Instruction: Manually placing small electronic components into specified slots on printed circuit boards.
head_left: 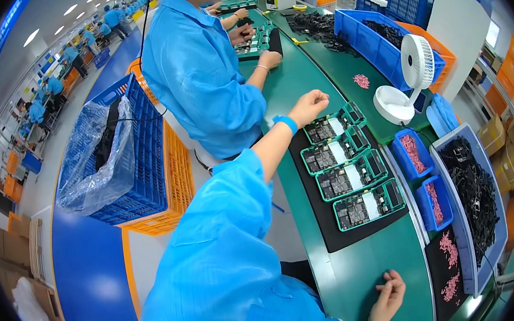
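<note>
My left hand (pixel 310 107), with a blue wrist strap, reaches over the far end of a row of circuit boards in teal frames. Its thumb and fingertips are pinched together; anything between them is too small to make out. Just below that hand is the farthest framed board (pixel 326 129). Several more, such as the nearest framed board (pixel 359 209), lie in line on a black mat (pixel 332 234). My right hand (pixel 388 300) hovers low over the green worktop (pixel 354 262), fingers curled toward the thumb, and what it pinches, if anything, cannot be seen.
Right of the boards stand two small blue bins of pink pieces (pixel 435 203) and a large tray of black parts (pixel 477 196). Loose pink pieces (pixel 448 251) lie nearby. A white fan (pixel 396 104) stands beyond. A co-worker (pixel 195 80) works ahead on the left, beside stacked crates (pixel 149 188).
</note>
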`<state>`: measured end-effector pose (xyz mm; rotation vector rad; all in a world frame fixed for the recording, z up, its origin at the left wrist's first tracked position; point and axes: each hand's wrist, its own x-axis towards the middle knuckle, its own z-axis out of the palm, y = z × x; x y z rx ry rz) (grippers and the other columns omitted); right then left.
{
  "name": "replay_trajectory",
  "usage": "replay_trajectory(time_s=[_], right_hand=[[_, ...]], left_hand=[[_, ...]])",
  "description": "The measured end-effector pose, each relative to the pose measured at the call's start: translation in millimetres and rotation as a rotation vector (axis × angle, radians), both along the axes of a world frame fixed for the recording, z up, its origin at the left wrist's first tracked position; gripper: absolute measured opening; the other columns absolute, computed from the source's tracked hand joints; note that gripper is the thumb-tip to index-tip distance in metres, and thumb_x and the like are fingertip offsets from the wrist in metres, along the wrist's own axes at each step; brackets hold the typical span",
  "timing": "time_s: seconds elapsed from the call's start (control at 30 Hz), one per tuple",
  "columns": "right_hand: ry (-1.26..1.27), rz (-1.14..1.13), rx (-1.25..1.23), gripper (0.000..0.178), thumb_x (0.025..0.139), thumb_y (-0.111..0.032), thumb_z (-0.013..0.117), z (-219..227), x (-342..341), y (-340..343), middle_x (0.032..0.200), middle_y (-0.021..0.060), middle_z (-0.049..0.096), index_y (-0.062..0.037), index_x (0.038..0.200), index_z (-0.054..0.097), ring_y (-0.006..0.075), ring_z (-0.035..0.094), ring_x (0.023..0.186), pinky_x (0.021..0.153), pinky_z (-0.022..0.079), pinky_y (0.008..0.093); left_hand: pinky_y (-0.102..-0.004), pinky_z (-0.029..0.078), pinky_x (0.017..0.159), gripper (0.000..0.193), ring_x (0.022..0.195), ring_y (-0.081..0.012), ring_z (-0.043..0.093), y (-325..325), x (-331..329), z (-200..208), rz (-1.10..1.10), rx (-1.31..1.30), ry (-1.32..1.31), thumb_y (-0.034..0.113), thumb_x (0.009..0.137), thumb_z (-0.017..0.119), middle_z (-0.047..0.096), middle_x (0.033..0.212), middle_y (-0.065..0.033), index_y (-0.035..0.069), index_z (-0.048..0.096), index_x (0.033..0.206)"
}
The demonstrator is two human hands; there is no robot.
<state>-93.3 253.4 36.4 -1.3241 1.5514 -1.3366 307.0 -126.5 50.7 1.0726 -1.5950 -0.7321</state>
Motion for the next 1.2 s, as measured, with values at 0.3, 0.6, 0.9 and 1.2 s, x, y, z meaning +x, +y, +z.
replay_trajectory(time_s=[0.3,0.6,0.9,1.2], right_hand=[[-0.084,0.089,-0.022,0.009,0.097,-0.007,0.045,-13.5,55.4,-41.8,0.137,0.0252,0.043,0.0005,0.098,0.049,0.0227,0.056,0.11,0.08,0.051,0.0269],[0.114,0.138,-0.12,0.005,0.093,-0.003,0.049,-16.2,68.4,-57.6,0.129,0.0246,0.052,0.0015,0.094,0.051,0.0209,0.059,0.099,0.082,0.048,0.0298],[-0.058,-0.081,-0.039,0.007,0.094,-0.007,0.051,-30.7,31.5,-37.0,0.11,0.0154,0.059,-0.0006,0.093,0.052,0.0095,0.058,0.071,0.057,0.047,0.0213],[0.069,-0.19,0.022,0.015,0.096,-0.018,0.053,-40.1,-106.2,-8.6,0.073,-0.0045,0.043,-0.0075,0.086,0.051,0.0033,0.037,0.06,0.049,0.031,0.0199]], left_hand=[[-0.0298,0.049,0.077,0.017,0.085,-0.0156,0.06,-28.3,-5.6,-40.6,-0.06,0.143,0.058,0.017,0.087,0.064,0.066,0.092,-0.008,0.001,0.061,0.093],[-0.0276,0.047,0.067,0.015,0.076,-0.0109,0.056,-22.7,-17.9,-23.9,0.02,0.208,-0.138,0.017,0.088,0.064,0.063,0.083,-0.0043,0.002,0.06,0.09],[-0.0357,0.049,0.066,0.015,0.072,-0.0198,0.061,62.6,-42.6,-35.2,0.172,0.185,-0.14,0.018,0.082,0.065,0.066,0.078,-0.0106,0.003,0.063,0.084],[-0.0266,0.044,0.082,0.013,0.087,-0.0111,0.053,276.8,-100.5,-56.4,0.107,0.528,0.641,0.014,0.094,0.057,0.06,0.095,-0.003,0.002,0.058,0.098]])
